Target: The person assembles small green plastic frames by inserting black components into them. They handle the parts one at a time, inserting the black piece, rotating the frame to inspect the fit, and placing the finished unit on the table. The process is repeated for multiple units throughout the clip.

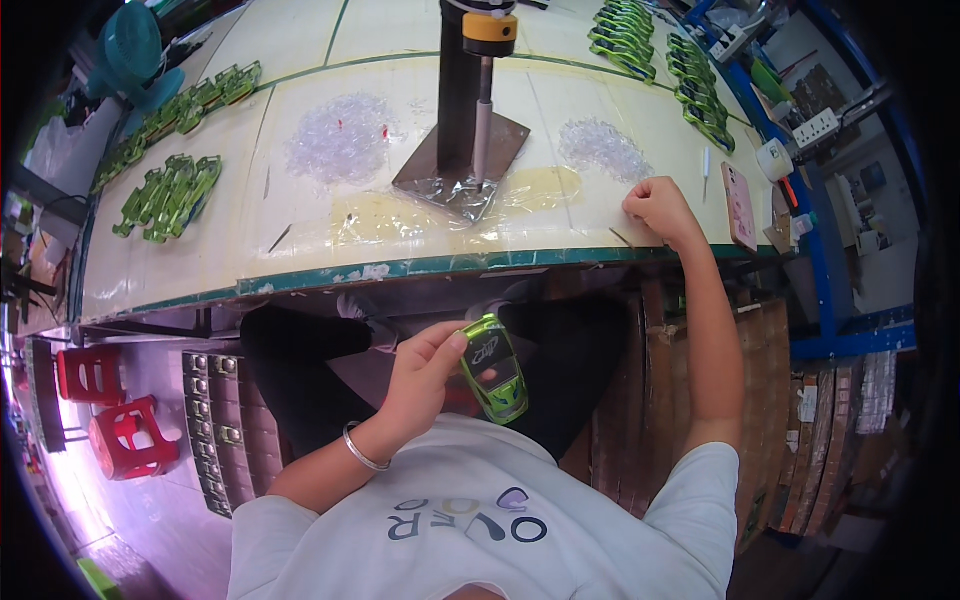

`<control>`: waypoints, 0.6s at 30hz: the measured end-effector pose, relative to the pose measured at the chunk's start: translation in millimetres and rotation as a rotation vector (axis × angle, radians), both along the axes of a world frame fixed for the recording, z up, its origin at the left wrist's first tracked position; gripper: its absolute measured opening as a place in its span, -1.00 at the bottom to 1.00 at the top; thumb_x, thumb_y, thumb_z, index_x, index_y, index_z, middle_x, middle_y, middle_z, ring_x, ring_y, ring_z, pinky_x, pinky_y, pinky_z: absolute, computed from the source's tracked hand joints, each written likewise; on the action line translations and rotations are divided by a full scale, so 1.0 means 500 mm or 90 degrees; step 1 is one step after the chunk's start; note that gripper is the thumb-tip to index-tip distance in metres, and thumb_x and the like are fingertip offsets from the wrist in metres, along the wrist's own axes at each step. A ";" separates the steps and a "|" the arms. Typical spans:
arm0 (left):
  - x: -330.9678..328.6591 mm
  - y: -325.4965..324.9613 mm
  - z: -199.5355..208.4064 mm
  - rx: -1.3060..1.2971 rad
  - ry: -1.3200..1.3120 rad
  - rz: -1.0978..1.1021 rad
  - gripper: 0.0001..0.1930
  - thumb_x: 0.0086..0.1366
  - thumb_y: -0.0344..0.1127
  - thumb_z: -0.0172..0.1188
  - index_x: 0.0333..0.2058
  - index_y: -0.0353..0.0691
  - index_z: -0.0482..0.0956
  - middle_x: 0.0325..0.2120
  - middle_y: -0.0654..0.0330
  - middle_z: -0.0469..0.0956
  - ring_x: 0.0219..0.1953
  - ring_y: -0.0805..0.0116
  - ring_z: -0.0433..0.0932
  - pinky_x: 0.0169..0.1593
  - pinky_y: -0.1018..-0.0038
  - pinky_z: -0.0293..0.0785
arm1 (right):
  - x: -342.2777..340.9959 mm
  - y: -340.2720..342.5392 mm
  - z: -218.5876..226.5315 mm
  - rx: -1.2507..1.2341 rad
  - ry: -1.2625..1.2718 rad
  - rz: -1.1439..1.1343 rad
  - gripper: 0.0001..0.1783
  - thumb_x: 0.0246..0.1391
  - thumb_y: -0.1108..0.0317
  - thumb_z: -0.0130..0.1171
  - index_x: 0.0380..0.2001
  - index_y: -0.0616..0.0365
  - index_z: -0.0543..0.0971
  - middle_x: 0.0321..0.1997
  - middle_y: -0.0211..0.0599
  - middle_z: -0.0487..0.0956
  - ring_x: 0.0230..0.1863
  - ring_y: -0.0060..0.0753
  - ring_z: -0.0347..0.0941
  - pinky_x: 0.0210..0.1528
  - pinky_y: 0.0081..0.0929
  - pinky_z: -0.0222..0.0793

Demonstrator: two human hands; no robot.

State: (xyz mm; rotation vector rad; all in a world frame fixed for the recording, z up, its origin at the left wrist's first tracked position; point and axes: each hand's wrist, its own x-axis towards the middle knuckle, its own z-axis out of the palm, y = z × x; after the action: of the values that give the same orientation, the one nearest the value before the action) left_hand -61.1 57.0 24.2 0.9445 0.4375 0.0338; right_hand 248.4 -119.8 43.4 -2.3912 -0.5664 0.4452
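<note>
My left hand (425,365) holds a shiny green toy car body (494,372) with dark windows above my lap, thumb and fingers pinching its upper left edge. On the table near its front edge, my right hand (662,212) is closed with the fingers curled in. Whatever it may hold is hidden. Just beyond that hand lies a small pile of clear plastic pieces (603,149). A larger pile of clear pieces (340,138), with a few red bits in it, lies left of centre. Between the piles stands a bench tool with a vertical rod (483,140) on a square metal plate (420,170).
Green car bodies stand in rows at the left (170,198) and far right (700,95). Near the right edge lie a pink phone (739,206) and a thin white pen-like tool (706,175). A teal fan (132,48) stands far left. Red stools (135,440) and stacked trays (230,430) sit below.
</note>
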 end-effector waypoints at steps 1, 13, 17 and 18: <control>-0.001 0.002 0.002 0.009 -0.006 -0.002 -0.72 0.23 -0.35 -0.12 -0.16 -0.44 0.33 -0.34 0.07 0.47 -0.39 0.35 0.51 -0.26 0.47 0.49 | -0.006 0.000 0.006 0.034 0.026 -0.002 -0.86 -0.30 0.41 0.13 -0.67 0.29 0.51 -0.70 -0.33 0.44 -0.63 -0.59 0.31 -0.55 -0.63 0.25; -0.007 0.011 0.047 0.153 -0.062 -0.082 -0.74 0.23 -0.35 -0.10 -0.15 -0.36 0.36 -0.40 0.21 0.46 -0.42 0.56 0.40 -0.37 0.61 0.36 | -0.342 0.075 0.055 0.424 0.288 0.298 -0.96 -0.19 0.60 0.10 -0.56 0.29 0.46 -0.29 -0.32 0.41 -0.32 -0.63 0.34 -0.33 -0.72 0.28; -0.012 0.008 0.041 0.185 -0.095 -0.076 -0.76 0.23 -0.35 -0.10 -0.15 -0.30 0.37 -0.53 0.33 0.44 -0.61 0.75 0.29 -0.60 0.79 0.17 | -0.345 0.081 0.055 0.425 0.361 0.294 -0.98 -0.16 0.60 0.08 -0.56 0.31 0.46 -0.28 -0.30 0.39 -0.35 -0.62 0.35 -0.35 -0.71 0.32; -0.013 0.009 0.040 0.180 -0.090 -0.080 -0.76 0.23 -0.35 -0.10 -0.15 -0.30 0.37 -0.51 0.33 0.44 -0.59 0.74 0.30 -0.59 0.79 0.19 | -0.344 0.082 0.055 0.418 0.368 0.297 -0.98 -0.16 0.60 0.08 -0.56 0.31 0.46 -0.28 -0.30 0.38 -0.36 -0.63 0.35 -0.36 -0.71 0.32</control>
State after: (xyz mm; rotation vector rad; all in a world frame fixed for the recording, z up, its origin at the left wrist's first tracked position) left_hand -67.5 61.4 44.0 1.2381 0.2447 0.0491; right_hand 76.3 -79.0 71.1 -1.4085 -0.8343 0.9417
